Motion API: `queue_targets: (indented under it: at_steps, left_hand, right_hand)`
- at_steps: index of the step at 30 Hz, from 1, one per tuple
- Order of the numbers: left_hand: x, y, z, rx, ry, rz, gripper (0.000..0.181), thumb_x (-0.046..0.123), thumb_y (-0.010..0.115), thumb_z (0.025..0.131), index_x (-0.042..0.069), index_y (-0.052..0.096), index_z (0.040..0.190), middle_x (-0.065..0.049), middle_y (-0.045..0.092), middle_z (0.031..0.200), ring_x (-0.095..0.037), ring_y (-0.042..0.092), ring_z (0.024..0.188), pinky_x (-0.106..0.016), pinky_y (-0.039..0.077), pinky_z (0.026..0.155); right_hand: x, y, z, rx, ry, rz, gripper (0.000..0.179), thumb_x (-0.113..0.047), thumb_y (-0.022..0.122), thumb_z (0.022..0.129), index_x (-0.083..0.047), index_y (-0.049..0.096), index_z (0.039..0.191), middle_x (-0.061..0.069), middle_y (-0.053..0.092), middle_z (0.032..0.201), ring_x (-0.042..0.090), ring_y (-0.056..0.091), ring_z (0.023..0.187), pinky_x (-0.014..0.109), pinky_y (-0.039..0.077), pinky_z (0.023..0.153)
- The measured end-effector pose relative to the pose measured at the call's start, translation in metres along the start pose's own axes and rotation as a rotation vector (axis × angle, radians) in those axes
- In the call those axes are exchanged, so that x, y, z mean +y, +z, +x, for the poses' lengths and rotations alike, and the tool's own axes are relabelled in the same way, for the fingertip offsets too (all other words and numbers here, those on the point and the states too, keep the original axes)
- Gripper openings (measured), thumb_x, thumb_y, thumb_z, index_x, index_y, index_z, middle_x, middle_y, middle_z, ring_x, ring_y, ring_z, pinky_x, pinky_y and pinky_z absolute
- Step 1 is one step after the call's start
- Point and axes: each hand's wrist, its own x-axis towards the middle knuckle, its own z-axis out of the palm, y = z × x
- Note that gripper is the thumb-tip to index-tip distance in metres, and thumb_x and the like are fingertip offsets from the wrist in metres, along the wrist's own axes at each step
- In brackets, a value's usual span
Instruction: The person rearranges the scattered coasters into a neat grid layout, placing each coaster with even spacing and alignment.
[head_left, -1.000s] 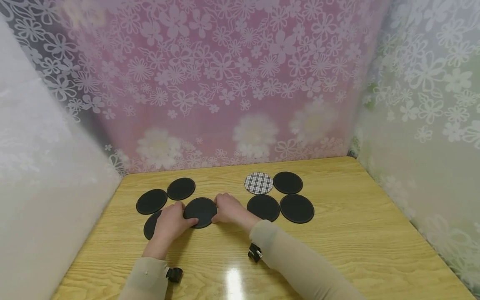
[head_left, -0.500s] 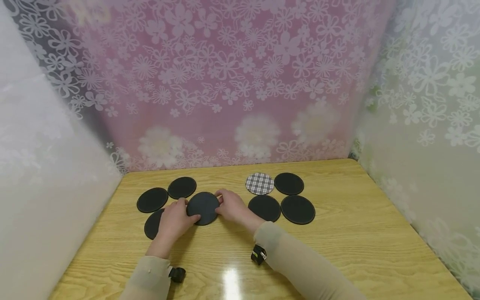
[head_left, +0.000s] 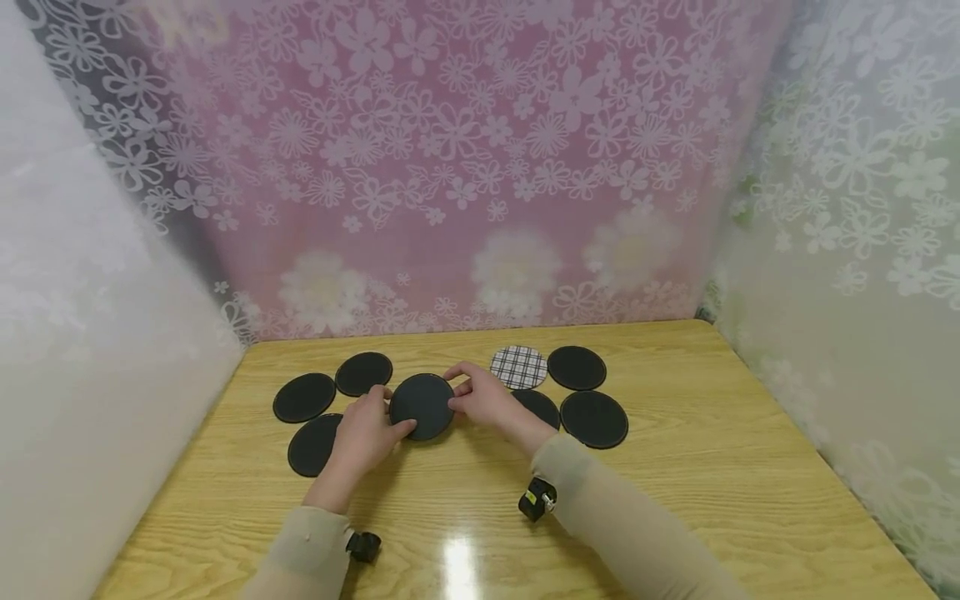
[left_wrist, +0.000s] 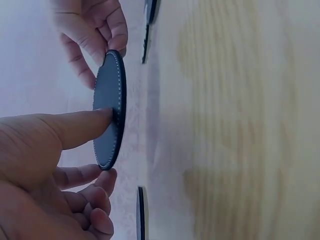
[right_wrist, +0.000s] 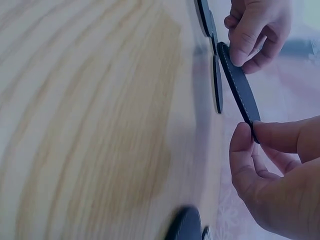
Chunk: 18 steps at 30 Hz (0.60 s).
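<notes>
A round black coaster (head_left: 423, 407) with pale stitching along its rim is held between both hands, raised a little above the table. My left hand (head_left: 365, 437) grips its left side, the thumb lying across the upper face; the left wrist view shows this thumb (left_wrist: 85, 127) pressing near the stitched edge of the coaster (left_wrist: 106, 92). On the opposite side, my right hand (head_left: 491, 402) pinches the rim between thumb and fingers, as the right wrist view also shows of the coaster (right_wrist: 241, 90). The underside of the held coaster is hidden in the head view.
Black coasters (head_left: 304, 397), (head_left: 364, 373) and a partly covered coaster (head_left: 313, 447) lie at left on the wooden table (head_left: 420, 517). At right lie a plaid coaster (head_left: 518, 367) and black coasters (head_left: 577, 367), (head_left: 594, 419), one partly behind the right wrist. Floral curtains (head_left: 450, 167) surround the table.
Both hands have lifted the black coaster off the table and shifted it slightly to the right and away. The coasters lying on the table have stayed in place.
</notes>
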Motion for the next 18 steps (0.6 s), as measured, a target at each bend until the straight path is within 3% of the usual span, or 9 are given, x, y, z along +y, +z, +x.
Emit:
queue_targets:
  at_steps: [6,11,18]
  left_hand:
    - [0.016,0.01,0.006,0.009,0.013,-0.048,0.06,0.029,0.089,0.097,-0.004,0.061,0.139,-0.021,0.07,0.119,-0.038,0.069,0.108,-0.056,0.057,0.089]
    - [0.025,0.02,0.012,0.013,0.024,-0.075,0.059,0.028,0.09,0.097,-0.003,0.062,0.138,-0.019,0.07,0.118,-0.037,0.068,0.109,-0.055,0.057,0.089]
    - [0.036,0.026,0.02,-0.017,0.018,-0.097,0.058,0.03,0.088,0.098,-0.001,0.062,0.139,-0.019,0.07,0.121,-0.038,0.067,0.111,-0.055,0.056,0.092]
  right_hand:
    - [0.003,-0.02,-0.009,0.026,0.022,0.055,0.042,0.006,0.069,0.106,-0.006,0.065,0.145,0.015,0.066,0.106,0.042,0.07,0.105,0.05,0.062,0.094]
    - [0.008,-0.03,-0.011,0.049,0.029,0.022,0.041,0.004,0.07,0.106,-0.006,0.065,0.146,0.015,0.066,0.111,0.042,0.069,0.109,0.052,0.061,0.095]
    - [0.015,-0.043,-0.007,0.084,0.016,-0.04,0.038,0.003,0.07,0.106,-0.005,0.068,0.143,0.014,0.064,0.109,0.035,0.069,0.101,0.05,0.061,0.092]
